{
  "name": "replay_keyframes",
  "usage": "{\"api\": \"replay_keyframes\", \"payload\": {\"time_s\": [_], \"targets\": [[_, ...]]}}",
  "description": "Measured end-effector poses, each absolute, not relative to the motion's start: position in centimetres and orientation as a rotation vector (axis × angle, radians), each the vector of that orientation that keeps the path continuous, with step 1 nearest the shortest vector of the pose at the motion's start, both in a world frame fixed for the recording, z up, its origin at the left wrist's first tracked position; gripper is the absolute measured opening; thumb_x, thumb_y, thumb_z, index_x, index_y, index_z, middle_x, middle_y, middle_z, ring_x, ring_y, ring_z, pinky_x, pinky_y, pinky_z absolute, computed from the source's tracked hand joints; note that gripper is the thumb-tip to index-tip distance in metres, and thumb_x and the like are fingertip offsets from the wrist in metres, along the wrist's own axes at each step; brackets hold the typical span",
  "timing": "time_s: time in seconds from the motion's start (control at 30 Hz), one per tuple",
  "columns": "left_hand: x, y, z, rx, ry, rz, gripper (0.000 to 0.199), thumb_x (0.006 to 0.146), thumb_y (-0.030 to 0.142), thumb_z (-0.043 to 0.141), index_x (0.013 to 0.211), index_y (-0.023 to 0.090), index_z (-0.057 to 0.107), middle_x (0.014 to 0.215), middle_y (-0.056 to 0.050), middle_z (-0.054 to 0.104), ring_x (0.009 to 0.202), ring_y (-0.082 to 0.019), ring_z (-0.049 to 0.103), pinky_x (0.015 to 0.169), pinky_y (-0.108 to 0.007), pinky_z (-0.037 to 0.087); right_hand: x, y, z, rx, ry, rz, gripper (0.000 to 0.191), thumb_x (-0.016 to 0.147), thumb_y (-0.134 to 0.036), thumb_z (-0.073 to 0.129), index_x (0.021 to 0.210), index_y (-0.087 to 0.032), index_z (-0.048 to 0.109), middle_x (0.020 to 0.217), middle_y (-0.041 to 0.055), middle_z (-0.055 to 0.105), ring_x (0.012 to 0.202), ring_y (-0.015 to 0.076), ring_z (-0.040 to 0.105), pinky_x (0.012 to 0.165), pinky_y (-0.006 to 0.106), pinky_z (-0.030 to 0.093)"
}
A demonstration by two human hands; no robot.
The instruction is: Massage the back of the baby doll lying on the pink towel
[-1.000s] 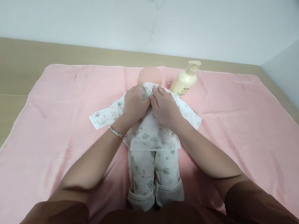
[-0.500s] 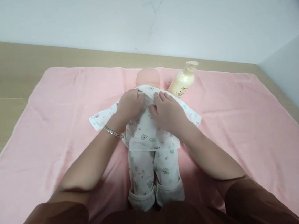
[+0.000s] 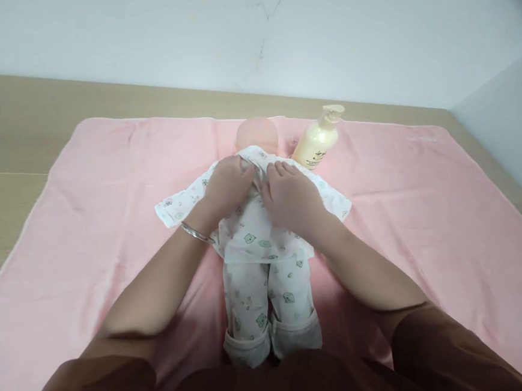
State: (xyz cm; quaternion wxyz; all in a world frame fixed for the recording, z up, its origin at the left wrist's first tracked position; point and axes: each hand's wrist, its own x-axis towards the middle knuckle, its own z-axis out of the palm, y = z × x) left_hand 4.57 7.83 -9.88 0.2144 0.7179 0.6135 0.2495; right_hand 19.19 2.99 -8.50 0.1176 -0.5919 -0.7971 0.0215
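A baby doll [image 3: 257, 134] lies with its head at the far end; its face does not show. It wears a white printed shirt [image 3: 258, 238] with the sleeves spread out, and matching trousers [image 3: 246, 293] with turned-up cuffs. My left hand [image 3: 229, 185] is closed on the shirt's cloth just below the collar, with a silver bangle at the wrist. Beside it, my right hand [image 3: 295, 199] pinches the same cloth, the thumb toward the left hand. Some fingertips and the fold between the hands are partly hidden.
A pale yellow pump bottle [image 3: 317, 140] lies tilted to the right of the doll's head. Under everything spreads a pink blanket [image 3: 418, 237], slightly creased, on a wooden table [image 3: 54, 97]. A white wall [image 3: 140, 36] rises behind the table.
Very little differs. Both hands stay on the shirt near the collar, and the right fingers have shifted slightly left. The doll and bottle stay in place.
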Motion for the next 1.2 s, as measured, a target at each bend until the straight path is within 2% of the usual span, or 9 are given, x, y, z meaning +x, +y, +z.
{"api": "replay_keyframes", "payload": {"time_s": [0.1,0.17,0.23,0.3,0.37,0.57,0.77,0.97,1.2], "targets": [[3.9,9.2,-10.6,1.92,1.715,0.722,0.042,0.098,0.042,0.036,0.093,0.015,0.067,0.105,-0.018,0.074,0.097,-0.028,0.065,0.099,-0.047,0.053,18.9,2.4,-8.1,-1.757,-2.317,0.157,0.056,0.106,-0.03,0.033,0.145,0.005,0.051,0.15,0.0274,0.05,0.147,0.0388,0.043,0.125,0.053,0.035],[4.6,8.4,-10.6,2.013,1.758,0.683,0.049,0.1,0.039,0.032,0.11,0.008,0.068,0.118,-0.022,0.072,0.113,-0.032,0.065,0.109,-0.05,0.049,19.4,3.8,-8.2,-1.759,-2.268,0.301,0.051,0.107,-0.03,0.029,0.136,-0.002,0.059,0.142,0.0234,0.058,0.14,0.036,0.05,0.121,0.05,0.041],[5.7,6.5,-10.1,2.105,1.828,0.594,0.056,0.102,0.035,0.031,0.133,-0.001,0.06,0.139,-0.027,0.062,0.137,-0.037,0.055,0.122,-0.052,0.04,20.3,5.9,-8.7,-1.732,-2.22,0.4,0.048,0.108,-0.03,0.026,0.13,-0.005,0.061,0.139,0.0211,0.06,0.136,0.0338,0.052,0.119,0.048,0.042],[6.7,4.3,-9.2,2.181,1.857,0.467,0.061,0.102,0.031,0.033,0.15,-0.006,0.043,0.158,-0.029,0.044,0.154,-0.039,0.038,0.13,-0.053,0.029,21.0,7.7,-9.5,-1.744,-2.183,0.385,0.048,0.109,-0.031,0.03,0.134,-0.001,0.057,0.145,0.0233,0.055,0.143,0.0346,0.047,0.125,0.05,0.035],[7.2,2.9,-8.3,2.265,1.833,0.353,0.061,0.103,0.027,0.033,0.154,-0.006,0.037,0.164,-0.029,0.035,0.159,-0.037,0.03,0.134,-0.051,0.026,21.2,8.4,-10.1,-1.765,-2.176,0.328,0.052,0.109,-0.032,0.033,0.142,0.003,0.051,0.152,0.0254,0.047,0.149,0.0357,0.039,0.129,0.052,0.029],[5.7,5.4,-8.8,2.188,1.766,0.499,0.046,0.101,0.025,0.034,0.13,0.001,0.06,0.14,-0.022,0.062,0.138,-0.031,0.056,0.124,-0.044,0.043,19.3,4.5,-9.8,-1.794,-2.293,0.061,0.055,0.109,-0.026,0.032,0.15,0.008,0.044,0.152,0.0283,0.047,0.146,0.0401,0.042,0.126,0.052,0.033],[6.0,6.4,-11.0,2.147,1.884,0.656,0.055,0.103,0.032,0.033,0.144,-0.001,0.052,0.151,-0.023,0.054,0.146,-0.035,0.046,0.13,-0.05,0.032,19.2,5.4,-10.4,-1.77,-2.179,0.104,0.055,0.103,-0.025,0.04,0.148,0.006,0.048,0.15,0.0259,0.051,0.145,0.0381,0.045,0.124,0.051,0.036],[6.1,6.0,-10.8,2.149,1.882,0.62,0.057,0.104,0.034,0.033,0.146,-0.001,0.05,0.153,-0.023,0.052,0.148,-0.034,0.044,0.131,-0.047,0.031,19.9,7.3,-11.9,-1.757,-2.097,0.125,0.063,0.102,-0.034,0.041,0.151,0.005,0.045,0.154,0.0235,0.048,0.147,0.0365,0.042,0.127,0.051,0.032],[7.1,4.2,-8.2,2.256,1.915,0.373,0.049,0.101,0.023,0.031,0.132,-0.001,0.06,0.141,-0.025,0.062,0.14,-0.036,0.054,0.122,-0.05,0.042,20.7,7.5,-11.0,-1.708,-2.23,0.126,0.062,0.104,-0.035,0.042,0.15,0.007,0.043,0.151,0.0277,0.048,0.141,0.0388,0.047,0.122,0.053,0.037]]}}
